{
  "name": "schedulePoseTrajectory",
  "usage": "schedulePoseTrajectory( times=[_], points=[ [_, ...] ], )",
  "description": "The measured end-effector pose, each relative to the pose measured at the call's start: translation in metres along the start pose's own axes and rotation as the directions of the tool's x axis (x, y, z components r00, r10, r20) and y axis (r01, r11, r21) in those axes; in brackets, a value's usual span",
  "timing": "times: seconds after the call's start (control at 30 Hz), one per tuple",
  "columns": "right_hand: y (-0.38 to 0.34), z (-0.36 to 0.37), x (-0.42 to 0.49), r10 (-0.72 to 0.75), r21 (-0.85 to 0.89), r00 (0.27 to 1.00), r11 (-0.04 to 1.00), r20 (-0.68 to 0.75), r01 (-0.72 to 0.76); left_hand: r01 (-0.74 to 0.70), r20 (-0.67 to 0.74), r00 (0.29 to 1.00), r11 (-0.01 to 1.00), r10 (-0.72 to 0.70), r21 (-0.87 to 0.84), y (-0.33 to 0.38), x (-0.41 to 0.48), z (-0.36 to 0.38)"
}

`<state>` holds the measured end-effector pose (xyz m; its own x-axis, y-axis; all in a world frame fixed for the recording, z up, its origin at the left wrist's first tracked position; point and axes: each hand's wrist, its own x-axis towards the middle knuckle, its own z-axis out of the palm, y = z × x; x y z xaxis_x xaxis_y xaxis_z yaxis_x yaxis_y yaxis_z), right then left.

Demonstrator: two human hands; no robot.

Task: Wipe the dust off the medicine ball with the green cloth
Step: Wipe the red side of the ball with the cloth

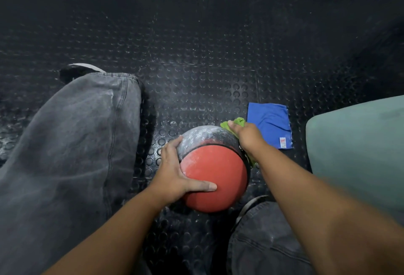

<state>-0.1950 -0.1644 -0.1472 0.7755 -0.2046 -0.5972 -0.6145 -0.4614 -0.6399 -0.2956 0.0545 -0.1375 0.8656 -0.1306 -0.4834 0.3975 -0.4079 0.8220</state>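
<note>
Studded black rubber floor; medicine ball rests on it at 6 o'clock in view, top dusty grey; looks heavy, firm, grippy, apt to roll; left hand cups its 9 o'clock side, steadying; right hand clamps green cloth against 1 o'clock; blue cloth lies near at 2 o'clock.
</note>
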Motion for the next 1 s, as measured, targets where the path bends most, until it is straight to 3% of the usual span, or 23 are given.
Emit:
schedulePoseTrajectory(
  times=[0.1,0.17,0.23,0.3,0.37,0.43,0.5,0.6,0.67,0.8,0.9,1.0],
  points=[
    [-0.007,0.003,-0.039,-0.239,-0.057,0.969,0.970,-0.064,0.235,0.003,-0.003,1.000,1.000,-0.003,-0.004,0.003,0.005,-0.001],
    [-0.009,0.007,-0.069,-0.417,-0.100,0.907,0.906,-0.057,0.411,0.007,-0.006,1.000,1.000,-0.006,0.015,0.007,0.008,0.001],
    [-0.008,0.009,-0.090,-0.583,-0.156,0.812,0.801,0.012,0.577,0.010,-0.012,1.000,1.000,-0.010,0.028,0.009,0.006,0.003],
    [-0.003,0.005,-0.089,-0.651,-0.199,0.746,0.720,0.139,0.665,0.010,-0.014,1.000,0.999,-0.009,0.036,0.005,0.003,0.003],
    [-0.004,-0.003,-0.074,-0.590,-0.170,0.794,0.776,0.146,0.608,0.004,-0.008,1.000,0.999,-0.003,0.036,0.002,0.000,0.003],
    [-0.010,-0.010,-0.055,-0.407,-0.095,0.912,0.907,0.060,0.411,0.005,-0.003,1.000,0.999,-0.005,0.039,0.002,-0.002,0.003],
    [-0.010,-0.015,-0.033,-0.216,-0.087,0.976,0.972,0.037,0.218,0.012,0.014,1.000,0.999,-0.013,0.046,0.004,-0.006,0.004],
    [-0.007,-0.015,-0.012,0.039,-0.129,0.997,0.991,0.073,-0.029,0.018,0.013,1.000,0.999,-0.018,0.042,0.004,-0.009,0.004],
    [-0.006,-0.011,-0.005,0.059,-0.124,0.996,0.991,0.073,-0.050,0.015,-0.015,1.000,0.999,-0.014,0.034,0.004,-0.009,0.007],
    [-0.015,-0.004,-0.028,-0.187,-0.098,0.982,0.978,-0.042,0.182,0.029,-0.052,0.998,0.999,-0.027,0.025,0.007,-0.002,0.007],
    [-0.014,0.005,-0.071,-0.456,-0.159,0.887,0.883,-0.075,0.441,0.037,-0.036,0.999,0.999,-0.036,0.028,0.014,0.005,0.006],
    [-0.010,0.015,-0.104,-0.636,-0.309,0.762,0.706,0.119,0.637,0.045,-0.041,0.998,0.998,-0.043,0.037,0.019,0.006,0.009]
  ],
)
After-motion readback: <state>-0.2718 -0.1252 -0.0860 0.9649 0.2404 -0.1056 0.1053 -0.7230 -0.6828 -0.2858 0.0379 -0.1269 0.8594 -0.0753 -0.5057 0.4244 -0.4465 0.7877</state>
